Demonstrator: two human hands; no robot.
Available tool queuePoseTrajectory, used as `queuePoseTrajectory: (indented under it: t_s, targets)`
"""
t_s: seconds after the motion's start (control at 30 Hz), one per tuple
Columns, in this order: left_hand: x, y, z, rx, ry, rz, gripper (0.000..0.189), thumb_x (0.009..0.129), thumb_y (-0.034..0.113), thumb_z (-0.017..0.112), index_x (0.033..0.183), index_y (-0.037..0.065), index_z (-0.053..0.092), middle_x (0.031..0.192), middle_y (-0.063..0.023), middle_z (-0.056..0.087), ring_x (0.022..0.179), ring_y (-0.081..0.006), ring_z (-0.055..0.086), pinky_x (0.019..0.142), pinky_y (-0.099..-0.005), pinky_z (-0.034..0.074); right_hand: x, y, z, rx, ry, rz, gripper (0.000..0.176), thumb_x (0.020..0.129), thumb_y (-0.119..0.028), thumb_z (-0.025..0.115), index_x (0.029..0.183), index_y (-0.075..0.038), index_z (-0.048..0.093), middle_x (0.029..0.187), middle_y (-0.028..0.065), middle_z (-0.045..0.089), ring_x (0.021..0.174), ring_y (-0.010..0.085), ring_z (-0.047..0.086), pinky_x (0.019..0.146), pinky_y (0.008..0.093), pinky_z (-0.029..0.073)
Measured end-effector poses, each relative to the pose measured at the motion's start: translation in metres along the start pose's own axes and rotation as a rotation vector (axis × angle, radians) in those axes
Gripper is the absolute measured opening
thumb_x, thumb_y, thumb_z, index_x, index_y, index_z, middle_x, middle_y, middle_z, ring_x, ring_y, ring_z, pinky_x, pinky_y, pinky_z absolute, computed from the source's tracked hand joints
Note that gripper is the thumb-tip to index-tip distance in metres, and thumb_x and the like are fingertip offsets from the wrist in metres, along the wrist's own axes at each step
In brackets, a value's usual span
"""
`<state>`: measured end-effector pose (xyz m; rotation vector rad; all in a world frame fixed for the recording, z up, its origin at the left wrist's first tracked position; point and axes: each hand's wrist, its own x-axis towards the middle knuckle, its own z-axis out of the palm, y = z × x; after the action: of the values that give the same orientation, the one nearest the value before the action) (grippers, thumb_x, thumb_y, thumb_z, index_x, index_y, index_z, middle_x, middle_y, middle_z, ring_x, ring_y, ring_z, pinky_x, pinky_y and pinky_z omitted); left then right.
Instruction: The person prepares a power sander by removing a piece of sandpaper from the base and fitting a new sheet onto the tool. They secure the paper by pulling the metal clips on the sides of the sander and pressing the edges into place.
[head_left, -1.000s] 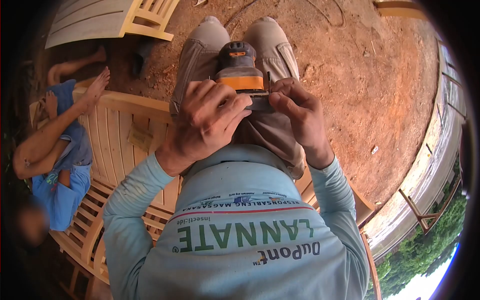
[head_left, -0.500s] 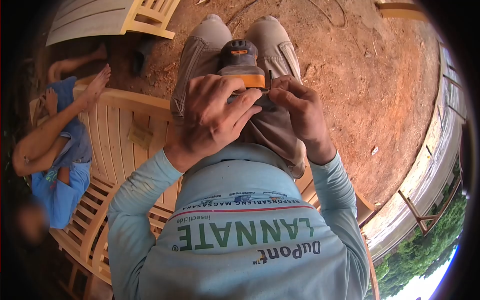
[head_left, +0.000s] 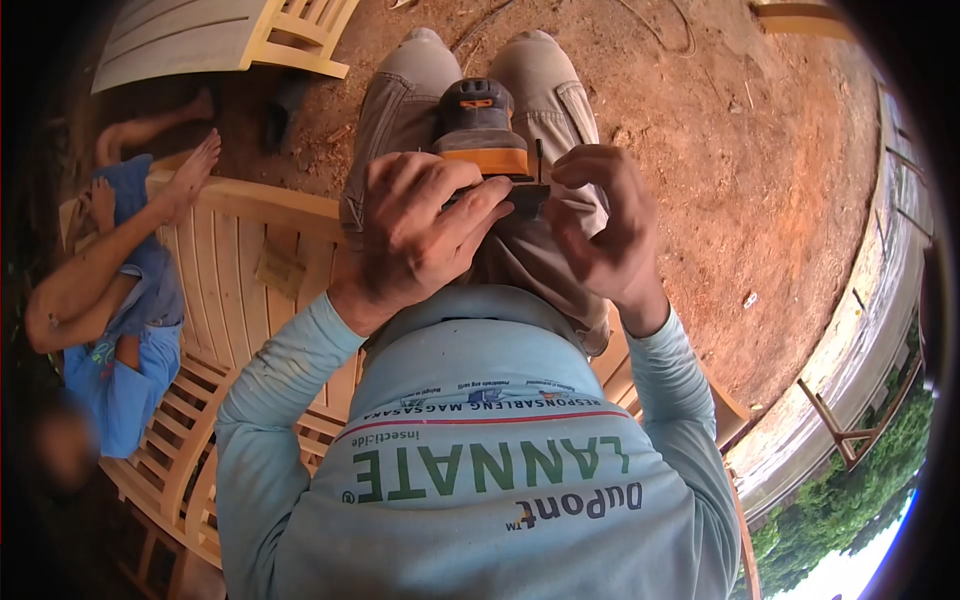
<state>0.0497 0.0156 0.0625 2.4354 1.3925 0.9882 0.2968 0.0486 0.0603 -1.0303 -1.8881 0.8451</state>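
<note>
1. At twelve o'clock, a black-and-orange plastic sander (head_left: 480, 118) lay on beige cloth trousers (head_left: 385, 112).
2. At eleven, the bare left hand (head_left: 415, 228) was at its near edge.
3. At two, the bare right hand (head_left: 615, 235) had parted fingertips.

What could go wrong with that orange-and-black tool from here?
The tool appears propped on the legs, so it might tip or slide if the left hand eases off. The right hand, open beside the thin upright rod, might bump it.

Sander (head_left: 477, 112): casing looks plastic, matt, dusty. Trousers (head_left: 397, 125): matt cloth, creased. Shirt (head_left: 470, 350): soft printed cloth, matt. Slats (head_left: 222, 250): pale wood, smooth, matt. Ground (head_left: 730, 200): rough earth.
</note>
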Motion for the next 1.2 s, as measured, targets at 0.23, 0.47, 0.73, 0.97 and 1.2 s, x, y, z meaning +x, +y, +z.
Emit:
queuePoseTrajectory:
  t_s: [0.23, 0.47, 0.73, 0.97, 1.2]
  targets:
    - [0.001, -0.002, 0.002, -0.004, 0.021, 0.029, 0.037, 0.082, 0.014, 0.098, 0.116, 0.016, 0.087, 0.105, 0.0031, 0.071, 0.096, -0.0226, 0.067, 0.091, -0.0425, 0.048, -0.011, 0.01, 0.014, -0.141, -0.036, -0.171, 0.046, 0.076, -0.002, 0.093, 0.12, -0.006, 0.08, 0.112, 0.0138, 0.071, 0.096, 0.0333, 0.076, 0.076, 0.0432, 0.062]
    - [0.0, -0.002, -0.001, -0.028, 0.033, 0.01, 0.035, 0.082, 0.013, 0.098, 0.114, 0.016, 0.085, 0.107, 0.0026, 0.074, 0.097, -0.0236, 0.068, 0.093, -0.0432, 0.049, -0.012, 0.015, 0.016, -0.134, -0.009, -0.207, 0.042, 0.077, 0.0, 0.094, 0.116, -0.007, 0.082, 0.111, 0.0116, 0.072, 0.092, 0.0298, 0.075, 0.073, 0.0413, 0.061]
    - [-0.006, -0.007, 0.0, -0.02, 0.028, 0.026, 0.035, 0.086, 0.016, 0.097, 0.117, 0.017, 0.082, 0.111, 0.0041, 0.073, 0.101, -0.022, 0.069, 0.095, -0.0433, 0.047, -0.009, 0.016, 0.013, -0.123, -0.006, -0.219, 0.041, 0.075, 0.001, 0.094, 0.114, -0.007, 0.082, 0.11, 0.0106, 0.073, 0.091, 0.0288, 0.075, 0.074, 0.0408, 0.061]
    - [-0.004, -0.006, 0.0, -0.007, 0.035, 0.028, 0.033, 0.084, 0.013, 0.097, 0.114, 0.017, 0.085, 0.109, 0.004, 0.075, 0.097, -0.0228, 0.069, 0.093, -0.0427, 0.049, -0.008, 0.017, 0.011, -0.132, -0.024, -0.216, 0.042, 0.074, 0.0, 0.094, 0.114, -0.006, 0.081, 0.11, 0.0107, 0.073, 0.095, 0.0307, 0.074, 0.077, 0.0422, 0.06]
    - [-0.004, -0.007, 0.0, -0.019, 0.037, 0.016, 0.031, 0.085, 0.013, 0.097, 0.113, 0.017, 0.085, 0.108, 0.0036, 0.075, 0.097, -0.023, 0.069, 0.092, -0.0426, 0.049, -0.006, 0.02, 0.01, -0.157, -0.054, -0.251, 0.043, 0.075, -0.001, 0.095, 0.115, -0.007, 0.08, 0.109, 0.0094, 0.072, 0.093, 0.0303, 0.074, 0.076, 0.0421, 0.059]
